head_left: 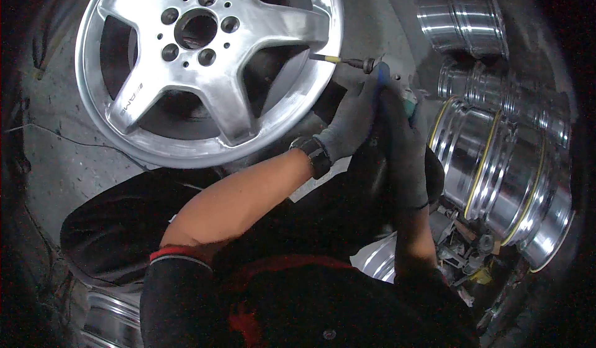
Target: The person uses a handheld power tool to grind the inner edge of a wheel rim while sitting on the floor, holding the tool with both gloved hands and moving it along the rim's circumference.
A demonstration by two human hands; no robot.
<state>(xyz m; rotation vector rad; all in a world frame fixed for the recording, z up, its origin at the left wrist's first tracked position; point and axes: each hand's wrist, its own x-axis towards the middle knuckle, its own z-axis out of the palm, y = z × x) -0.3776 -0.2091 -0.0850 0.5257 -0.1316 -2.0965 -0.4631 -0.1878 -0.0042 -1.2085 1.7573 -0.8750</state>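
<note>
Head camera view is showing me a silver five-spoke metal wheel at eleven o'clock, its polished face turning up toward me. At one o'clock, just beside its rim, I am watching the person's two grey-gloved hands working close together. Left hand is reaching up from seven o'clock, a black wristwatch circling its wrist, and its fingers are gripping a slim dark rotary tool with a yellow-banded shaft. Right hand is coming up from five o'clock along the tool's near end; shadow and blur are hiding its fingers, so I cannot tell how far they are closing. The shaft is pointing toward nine o'clock, its tip overlapping the wheel's rim between three and four on the wheel's own dial; I cannot tell whether it is touching.

From two to four o'clock, shiny bare-metal wheel barrels are lying in a cluster, some wearing yellow edging. Small metal parts are sitting below them at four o'clock. A thin black cable is running across the grey floor at nine o'clock.
</note>
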